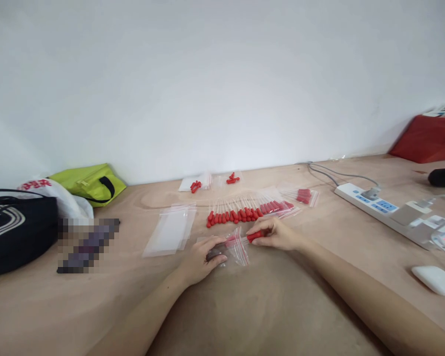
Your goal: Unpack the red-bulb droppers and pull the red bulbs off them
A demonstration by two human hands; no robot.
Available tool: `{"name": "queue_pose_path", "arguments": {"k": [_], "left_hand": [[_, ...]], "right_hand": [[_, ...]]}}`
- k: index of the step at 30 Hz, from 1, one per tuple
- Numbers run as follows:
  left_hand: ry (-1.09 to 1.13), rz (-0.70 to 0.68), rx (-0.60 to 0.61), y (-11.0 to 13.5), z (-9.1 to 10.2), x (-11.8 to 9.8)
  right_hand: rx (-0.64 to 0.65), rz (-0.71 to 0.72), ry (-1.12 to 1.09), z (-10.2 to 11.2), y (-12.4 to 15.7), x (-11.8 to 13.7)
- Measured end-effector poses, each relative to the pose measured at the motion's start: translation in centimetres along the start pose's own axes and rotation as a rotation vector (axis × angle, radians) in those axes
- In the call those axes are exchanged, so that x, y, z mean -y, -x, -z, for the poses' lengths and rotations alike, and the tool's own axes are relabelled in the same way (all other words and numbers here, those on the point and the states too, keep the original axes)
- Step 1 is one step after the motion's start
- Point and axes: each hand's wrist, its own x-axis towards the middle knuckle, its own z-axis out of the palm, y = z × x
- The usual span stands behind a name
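My left hand [198, 262] is closed on a small clear zip bag [239, 254], near the table's front middle. At the bag's mouth, my right hand [276, 234] pinches a few red-ended sticks [254, 237]; their thin pale shafts point left into the bag. Just beyond lies a row of similar loose sticks [234, 216], red ends toward me. Bagged sticks [276, 206] overlap the row's right end, and another filled bag [304, 196] lies farther right. Flat zip bags [168, 231] are fanned out left of the row.
Small red pieces [195, 186] lie on bags by the wall, with more red pieces [233, 178] beside them. At right are a power strip [374, 205] with cables and a white case [435, 280]. A yellow-green bag [85, 183] and a black bag [20, 237] stand left.
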Motion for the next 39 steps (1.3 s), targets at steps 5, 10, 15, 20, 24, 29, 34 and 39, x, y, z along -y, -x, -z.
{"name": "queue_pose_path", "arguments": {"k": [5,10,15,20,24,29,34,39], "left_hand": [[0.008,0.018,0.001,0.0,0.0,0.1],[0.010,0.004,-0.007,0.1,-0.1,0.3],[0.002,-0.050,0.009,0.1,0.0,0.4],[0.007,-0.057,-0.099,-0.4,0.5,0.7],[-0.083,0.032,-0.307,-1.5,0.8,2.4],[-0.138,0.139,-0.294,-3.3,1.0,4.4],[-0.082,0.123,-0.266,-4.9,0.4,4.7],[-0.085,0.107,-0.261,-5.1,-0.6,4.7]], "right_hand": [[0.043,-0.185,-0.409,2.7,0.1,-0.9],[-0.061,-0.346,-0.535,6.1,0.7,-1.8],[-0.505,-0.361,-0.740,6.3,-0.1,-2.8],[-0.600,-0.285,-0.496,2.8,-3.1,-2.0],[-0.598,-0.024,0.103,0.2,-5.6,-1.0],[-0.377,0.041,0.601,-1.7,-7.2,-0.8],[-0.263,-0.013,0.698,-1.9,-7.2,-0.9],[-0.334,0.008,0.551,-2.0,-7.3,-1.2]]}}
